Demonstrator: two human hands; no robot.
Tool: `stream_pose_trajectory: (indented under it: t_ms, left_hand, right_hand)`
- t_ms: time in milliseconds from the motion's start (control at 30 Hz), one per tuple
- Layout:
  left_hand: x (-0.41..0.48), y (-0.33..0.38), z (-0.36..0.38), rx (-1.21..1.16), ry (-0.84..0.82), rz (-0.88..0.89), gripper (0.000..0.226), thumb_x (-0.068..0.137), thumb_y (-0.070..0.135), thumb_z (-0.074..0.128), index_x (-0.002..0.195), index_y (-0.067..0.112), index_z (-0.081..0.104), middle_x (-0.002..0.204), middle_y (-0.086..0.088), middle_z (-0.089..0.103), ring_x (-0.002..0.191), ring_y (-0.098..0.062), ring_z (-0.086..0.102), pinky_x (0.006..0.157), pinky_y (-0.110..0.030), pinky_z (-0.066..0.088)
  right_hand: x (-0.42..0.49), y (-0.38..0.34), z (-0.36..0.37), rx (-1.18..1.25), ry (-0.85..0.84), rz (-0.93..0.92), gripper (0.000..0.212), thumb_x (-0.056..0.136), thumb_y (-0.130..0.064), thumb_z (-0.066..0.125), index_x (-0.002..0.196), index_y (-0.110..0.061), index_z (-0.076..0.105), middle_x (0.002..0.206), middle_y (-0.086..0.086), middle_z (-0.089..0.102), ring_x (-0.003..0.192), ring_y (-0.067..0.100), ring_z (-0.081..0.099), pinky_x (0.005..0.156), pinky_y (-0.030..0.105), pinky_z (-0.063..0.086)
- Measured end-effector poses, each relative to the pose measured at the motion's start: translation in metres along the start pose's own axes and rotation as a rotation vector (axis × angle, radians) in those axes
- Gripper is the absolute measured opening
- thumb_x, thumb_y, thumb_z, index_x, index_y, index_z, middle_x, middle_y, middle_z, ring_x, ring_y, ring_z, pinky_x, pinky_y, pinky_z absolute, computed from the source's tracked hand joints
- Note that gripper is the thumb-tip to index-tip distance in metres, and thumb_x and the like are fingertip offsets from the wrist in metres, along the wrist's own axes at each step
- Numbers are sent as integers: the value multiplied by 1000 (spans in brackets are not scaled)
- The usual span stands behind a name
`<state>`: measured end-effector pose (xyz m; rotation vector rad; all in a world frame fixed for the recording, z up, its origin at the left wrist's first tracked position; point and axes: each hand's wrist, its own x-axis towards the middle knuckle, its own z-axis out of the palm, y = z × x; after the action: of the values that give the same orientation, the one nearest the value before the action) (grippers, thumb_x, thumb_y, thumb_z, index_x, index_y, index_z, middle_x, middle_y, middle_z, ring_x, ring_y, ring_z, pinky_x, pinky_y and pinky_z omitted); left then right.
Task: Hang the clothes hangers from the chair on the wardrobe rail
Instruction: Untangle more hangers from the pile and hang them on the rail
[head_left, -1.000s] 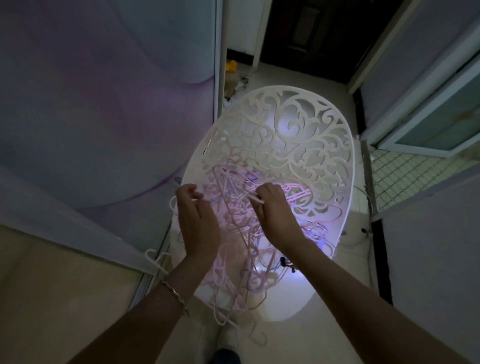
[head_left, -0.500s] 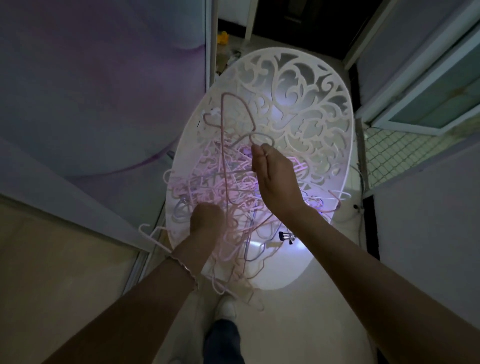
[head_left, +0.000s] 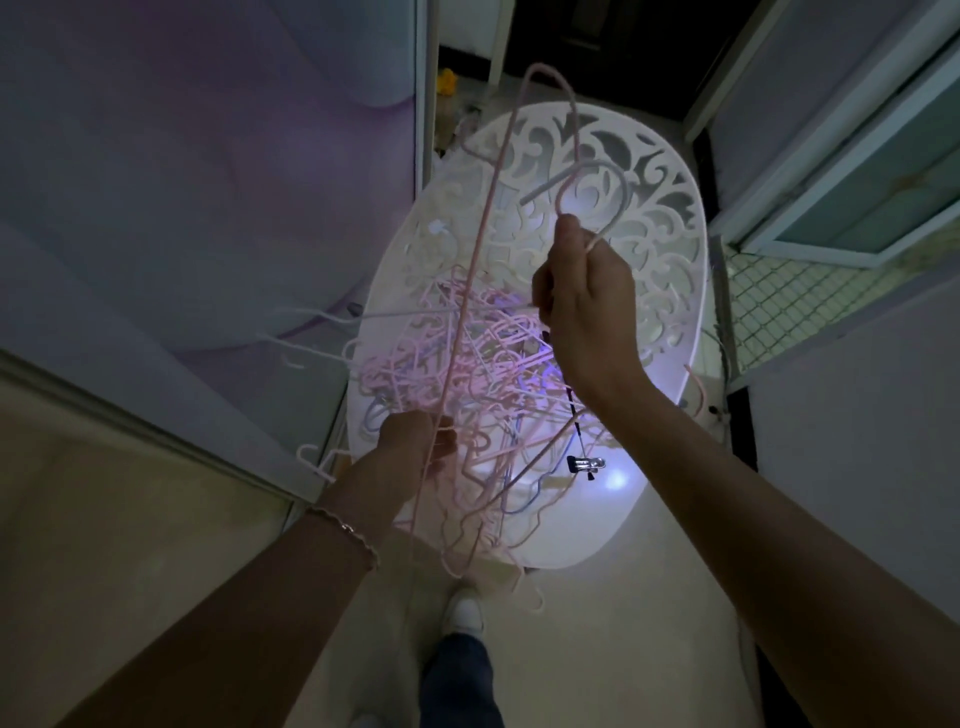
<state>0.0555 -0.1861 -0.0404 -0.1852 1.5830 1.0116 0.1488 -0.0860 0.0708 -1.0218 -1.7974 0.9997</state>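
A blue denim trouser leg (head_left: 460, 680) and a white shoe (head_left: 465, 610) stand on the pale, glossy floor. The left hand (head_left: 415, 441), with a thin chain bracelet (head_left: 345, 530) on its wrist, reaches into the tangle of thin pink and lilac hangers (head_left: 483, 384) heaped on the smooth seat of the white plastic chair (head_left: 660, 234). Whether it grips any cannot be told. A metal clip (head_left: 586, 462) lies on the seat. Higher up, the right hand (head_left: 589, 312) pinches one long pink hanger (head_left: 480, 244) just below its rounded hook, holding it before the chair's scroll-cut openwork back.
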Motion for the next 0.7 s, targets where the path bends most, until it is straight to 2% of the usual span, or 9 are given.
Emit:
stream_pose_trajectory:
  t_ms: [67, 167, 267, 333, 433, 500, 567, 633, 700]
  left_hand:
    - [-4, 9, -7, -32, 24, 47, 26, 97, 14, 40, 83, 6, 61, 52, -3, 59, 44, -15, 57, 54, -19, 42]
    - [-16, 26, -12, 95, 130, 311, 26, 88, 6, 53, 111, 3, 65, 72, -6, 60, 70, -22, 60, 73, -30, 52]
    - [-61, 50, -5, 518, 378, 716, 17, 89, 7, 53, 94, 3, 69, 91, -15, 67, 88, -30, 63, 78, -34, 49]
    - [-95, 65, 6, 482, 469, 875, 16, 92, 14, 45, 79, 11, 55, 88, -12, 62, 80, -29, 55, 73, -35, 42]
    - [-147, 81, 23, 445, 164, 1022, 11, 85, 9, 51, 77, 16, 54, 80, -7, 61, 76, -23, 54, 70, -32, 43]
    - [-181, 90, 34, 573, -150, 932, 18, 71, 8, 60, 87, 14, 61, 80, -5, 61, 76, -20, 56, 71, -27, 43]
    - [-207, 93, 40, 614, -374, 786, 44, 60, 11, 64, 104, 8, 60, 75, -6, 59, 67, -16, 57, 74, -29, 44]
    - [-222, 91, 46, 717, -450, 740, 56, 62, 8, 74, 115, 3, 57, 75, -6, 61, 64, -9, 60, 79, -30, 49]
    - [-240, 91, 50, 822, -416, 784, 46, 70, 8, 78, 113, 0, 62, 86, -12, 66, 77, -15, 63, 87, -34, 52]
  right_hand:
    - [8, -10, -3, -10, 61, 0, 50, 103, -31, 32, 57, -16, 43, 51, 0, 51, 46, 7, 46, 55, 23, 36]
    - [24, -26, -10, -35, 177, 16, 53, 103, -34, 31, 60, -10, 49, 52, 0, 52, 49, 10, 48, 56, 24, 37]
    - [34, -52, -22, -70, 239, 62, 56, 103, -35, 30, 70, 1, 56, 55, 1, 53, 51, 10, 50, 51, 15, 35]
    - [38, -63, -27, -95, 250, 101, 57, 103, -33, 30, 76, 8, 59, 59, 5, 55, 53, 10, 49, 45, 9, 32]
    - [40, -94, -42, -112, 234, 144, 58, 103, -33, 30, 84, 13, 60, 71, 16, 59, 59, 16, 50, 47, 21, 30]
    - [44, -113, -51, -106, 237, 182, 57, 103, -34, 30, 87, 11, 61, 76, 15, 59, 69, 24, 54, 54, 27, 24]
    - [45, -131, -60, -78, 217, 238, 56, 103, -35, 29, 84, 6, 61, 79, 13, 60, 75, 25, 55, 61, 24, 28]
    - [45, -144, -65, -31, 201, 281, 53, 103, -37, 29, 81, 1, 58, 81, 14, 60, 76, 24, 55, 67, 25, 34]
    - [46, -155, -72, 15, 169, 308, 52, 103, -40, 28, 77, -4, 54, 82, 15, 60, 75, 25, 55, 68, 30, 38]
